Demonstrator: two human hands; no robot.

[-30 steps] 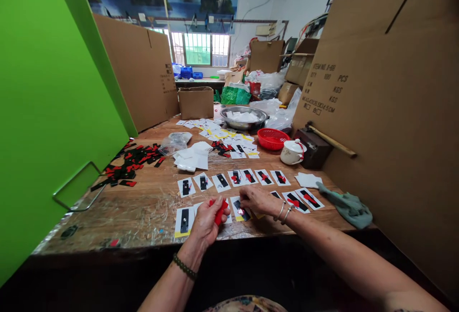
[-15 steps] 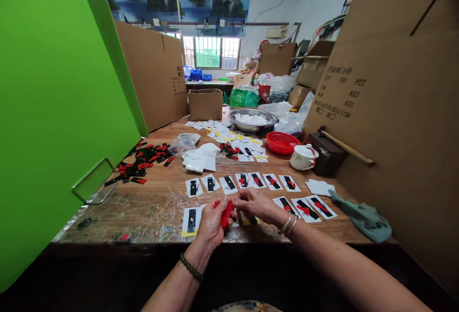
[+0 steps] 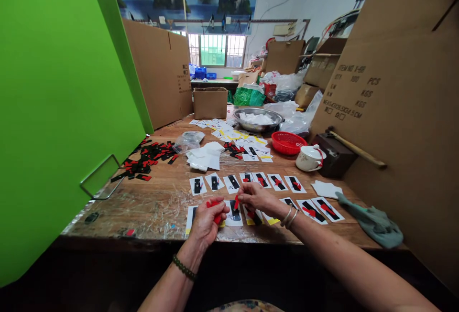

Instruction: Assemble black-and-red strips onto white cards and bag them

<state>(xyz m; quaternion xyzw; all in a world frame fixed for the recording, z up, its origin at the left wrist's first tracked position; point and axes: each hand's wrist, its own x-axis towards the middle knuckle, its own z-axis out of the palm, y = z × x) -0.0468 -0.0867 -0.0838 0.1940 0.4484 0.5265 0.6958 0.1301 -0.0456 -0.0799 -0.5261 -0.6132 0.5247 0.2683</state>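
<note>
My left hand (image 3: 208,219) is closed around several red strips (image 3: 216,210) near the table's front edge. Just to its right, my right hand (image 3: 256,197) pinches a single red strip (image 3: 236,202) over a white card with a black piece (image 3: 234,214). More such cards lie in two rows. In the back row, the right-hand cards (image 3: 278,182) carry red pieces on the black ones, while the left-hand ones (image 3: 197,186) show black only. My left hand partly covers the front-left card (image 3: 189,221). My right wrist hides part of another.
Loose black and red strips (image 3: 150,156) are heaped at left beside a green panel (image 3: 64,111). Behind the cards are white sheets (image 3: 206,156), a metal bowl (image 3: 236,117), a red basket (image 3: 289,142) and a lidded cup (image 3: 307,159). A grey cloth (image 3: 376,221) lies at right.
My hands have moved apart. The right one now carries a single red strip over a card, while the left keeps the other strips. The view has shifted slightly.
</note>
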